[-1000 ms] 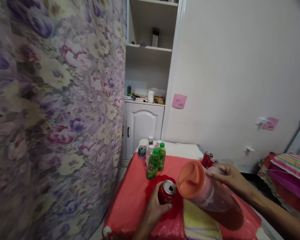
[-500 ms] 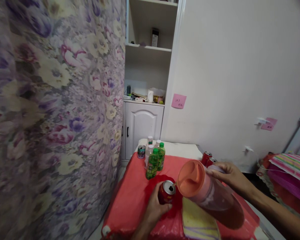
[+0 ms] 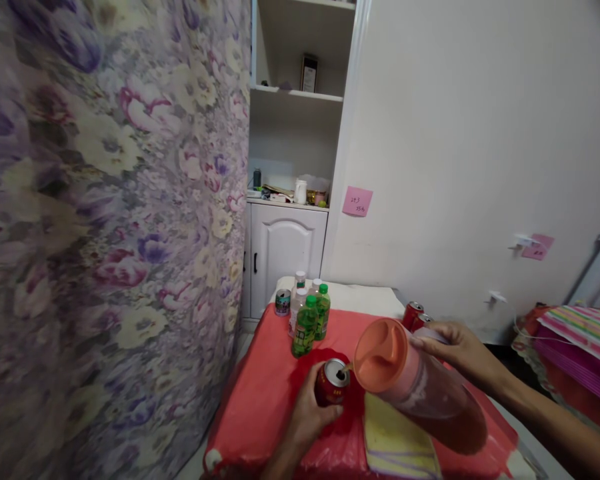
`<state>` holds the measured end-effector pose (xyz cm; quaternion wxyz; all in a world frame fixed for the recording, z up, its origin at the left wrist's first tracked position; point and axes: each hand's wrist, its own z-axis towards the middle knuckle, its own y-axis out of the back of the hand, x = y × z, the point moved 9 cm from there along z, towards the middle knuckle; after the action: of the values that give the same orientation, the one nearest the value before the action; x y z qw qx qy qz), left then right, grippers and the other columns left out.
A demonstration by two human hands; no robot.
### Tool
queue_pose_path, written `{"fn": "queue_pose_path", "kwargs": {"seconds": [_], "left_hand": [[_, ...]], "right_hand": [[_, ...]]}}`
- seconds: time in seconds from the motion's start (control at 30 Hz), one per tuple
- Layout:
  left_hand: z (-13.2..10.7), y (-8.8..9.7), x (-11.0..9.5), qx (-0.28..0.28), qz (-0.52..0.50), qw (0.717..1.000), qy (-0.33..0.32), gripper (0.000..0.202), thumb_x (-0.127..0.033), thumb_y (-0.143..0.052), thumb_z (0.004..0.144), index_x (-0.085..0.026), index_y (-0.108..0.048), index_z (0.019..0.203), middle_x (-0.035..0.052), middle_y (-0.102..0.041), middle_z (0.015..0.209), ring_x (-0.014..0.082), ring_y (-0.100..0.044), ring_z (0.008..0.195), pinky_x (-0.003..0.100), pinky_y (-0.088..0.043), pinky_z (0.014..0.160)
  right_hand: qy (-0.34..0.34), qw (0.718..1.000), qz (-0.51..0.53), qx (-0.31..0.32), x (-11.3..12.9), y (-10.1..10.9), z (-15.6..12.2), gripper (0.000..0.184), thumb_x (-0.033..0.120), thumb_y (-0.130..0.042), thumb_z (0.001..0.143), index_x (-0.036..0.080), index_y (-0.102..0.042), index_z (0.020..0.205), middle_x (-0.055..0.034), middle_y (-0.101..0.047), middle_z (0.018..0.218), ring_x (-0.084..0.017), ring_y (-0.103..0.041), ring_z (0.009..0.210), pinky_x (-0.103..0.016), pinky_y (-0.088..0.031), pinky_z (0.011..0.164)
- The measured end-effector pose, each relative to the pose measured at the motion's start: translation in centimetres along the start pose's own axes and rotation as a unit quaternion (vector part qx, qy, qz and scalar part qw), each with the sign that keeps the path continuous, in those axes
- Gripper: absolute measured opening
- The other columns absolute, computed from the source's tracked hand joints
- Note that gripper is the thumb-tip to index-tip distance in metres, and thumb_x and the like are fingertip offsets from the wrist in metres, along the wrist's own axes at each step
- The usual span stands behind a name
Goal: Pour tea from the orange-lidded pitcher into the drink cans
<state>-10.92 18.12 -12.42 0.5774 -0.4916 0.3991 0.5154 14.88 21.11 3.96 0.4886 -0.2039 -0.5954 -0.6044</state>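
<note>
My left hand (image 3: 313, 408) is wrapped around a red drink can (image 3: 333, 385) whose top opening faces up. By its handle my right hand (image 3: 447, 343) holds a clear pitcher (image 3: 437, 403) with an orange lid (image 3: 380, 357), tipped far over to the left. Brownish liquid lies along the pitcher's lower side. A thin stream runs from the lid's spout to the can's opening. Wet liquid shows on the red cover around the can. Below the pitcher lies a folded yellow cloth (image 3: 397, 437).
Several bottles, among them a green one (image 3: 305, 330), stand behind the can beside a dark green can (image 3: 283, 303). More red cans (image 3: 413, 313) stand behind the pitcher. A floral curtain (image 3: 130, 267) hangs at left; the red-covered table (image 3: 260, 380) stands before a cabinet (image 3: 290, 260).
Both hands keep nearly the same place. The stream between the spout and the can looks a little thicker now.
</note>
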Motion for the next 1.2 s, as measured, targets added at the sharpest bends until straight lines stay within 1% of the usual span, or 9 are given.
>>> {"fn": "queue_pose_path", "kwargs": {"seconds": [0.1,0.3,0.43,0.57,0.8,0.93,1.0,1.1,1.2], "left_hand": [[0.16,-0.07,0.05,0.005,-0.003,1.0,-0.011,0.072,-0.015,-0.079,0.051,-0.022,-0.062,0.121,0.0084,-0.073,0.123,0.0337,-0.063,0.12,0.043,-0.046,0.105],[0.23,-0.22,0.01,0.008,-0.009,1.0,-0.013,0.072,-0.015,-0.078,0.05,-0.022,-0.062,0.12,0.0084,-0.073,0.123,0.0332,-0.064,0.119,0.043,-0.047,0.105],[0.21,-0.19,-0.05,0.004,-0.006,1.0,-0.007,0.073,-0.015,-0.079,0.05,-0.021,-0.062,0.121,0.01,-0.073,0.124,0.0342,-0.064,0.119,0.043,-0.047,0.105],[0.21,-0.04,0.08,0.001,-0.005,1.0,-0.009,0.073,-0.018,-0.081,0.05,-0.022,-0.063,0.12,0.0089,-0.073,0.123,0.0348,-0.063,0.12,0.044,-0.046,0.105],[0.29,0.01,0.27,0.003,0.001,1.0,-0.009,0.074,-0.019,-0.082,0.05,-0.021,-0.062,0.121,0.0112,-0.072,0.124,0.0362,-0.062,0.121,0.044,-0.045,0.106],[0.28,-0.14,-0.03,0.01,0.003,1.0,-0.008,0.074,-0.021,-0.083,0.05,-0.021,-0.061,0.121,0.0108,-0.073,0.122,0.0358,-0.064,0.119,0.044,-0.046,0.104],[0.22,-0.23,-0.21,0.013,0.004,1.0,-0.007,0.073,-0.021,-0.082,0.051,-0.021,-0.061,0.121,0.0104,-0.073,0.121,0.0352,-0.064,0.117,0.044,-0.046,0.103],[0.15,-0.09,-0.29,0.004,0.01,1.0,0.0,0.073,-0.019,-0.08,0.05,-0.021,-0.061,0.12,0.0106,-0.073,0.121,0.0352,-0.064,0.118,0.043,-0.047,0.103],[0.14,0.05,-0.2,-0.003,0.019,1.0,0.006,0.072,-0.015,-0.078,0.049,-0.022,-0.062,0.119,0.0087,-0.074,0.12,0.0345,-0.064,0.117,0.043,-0.047,0.103]], "right_hand": [[-0.018,0.999,0.022,0.018,-0.13,-0.25,-0.02,0.053,0.067,-0.066,0.081,0.023,-0.043,0.063,0.0062,-0.036,0.062,-0.011,-0.035,0.059,-0.029,-0.027,0.057],[-0.02,1.0,0.012,0.013,0.05,-0.05,-0.03,0.053,0.067,-0.066,0.08,0.023,-0.044,0.064,0.0063,-0.034,0.062,-0.011,-0.034,0.059,-0.029,-0.027,0.057],[-0.019,1.0,0.017,0.012,-0.05,-0.07,-0.05,0.051,0.066,-0.067,0.081,0.023,-0.045,0.063,0.0066,-0.037,0.061,-0.011,-0.035,0.058,-0.029,-0.029,0.057],[-0.021,1.0,0.01,0.009,-0.26,-0.01,-0.02,0.051,0.067,-0.067,0.08,0.022,-0.047,0.063,0.0064,-0.038,0.06,-0.012,-0.036,0.058,-0.028,-0.03,0.057],[-0.014,1.0,0.0,0.009,-0.09,-0.01,0.06,0.054,0.067,-0.066,0.08,0.023,-0.043,0.061,0.0064,-0.036,0.059,-0.011,-0.034,0.057,-0.028,-0.027,0.055],[-0.017,1.0,0.0,0.01,-0.13,-0.09,0.13,0.055,0.066,-0.068,0.079,0.024,-0.039,0.06,0.0069,-0.034,0.058,-0.011,-0.032,0.057,-0.028,-0.024,0.054],[-0.016,1.0,-0.006,0.006,-0.03,-0.08,0.14,0.055,0.066,-0.068,0.078,0.024,-0.038,0.059,0.0069,-0.033,0.058,-0.01,-0.032,0.056,-0.028,-0.024,0.054],[-0.015,1.0,-0.013,0.003,0.18,-0.13,0.09,0.055,0.067,-0.067,0.077,0.023,-0.039,0.059,0.0066,-0.034,0.057,-0.01,-0.032,0.056,-0.028,-0.024,0.054],[-0.015,1.0,-0.008,0.002,0.34,-0.15,0.03,0.055,0.066,-0.068,0.078,0.023,-0.039,0.059,0.0065,-0.034,0.057,-0.01,-0.032,0.056,-0.028,-0.024,0.054]]}}
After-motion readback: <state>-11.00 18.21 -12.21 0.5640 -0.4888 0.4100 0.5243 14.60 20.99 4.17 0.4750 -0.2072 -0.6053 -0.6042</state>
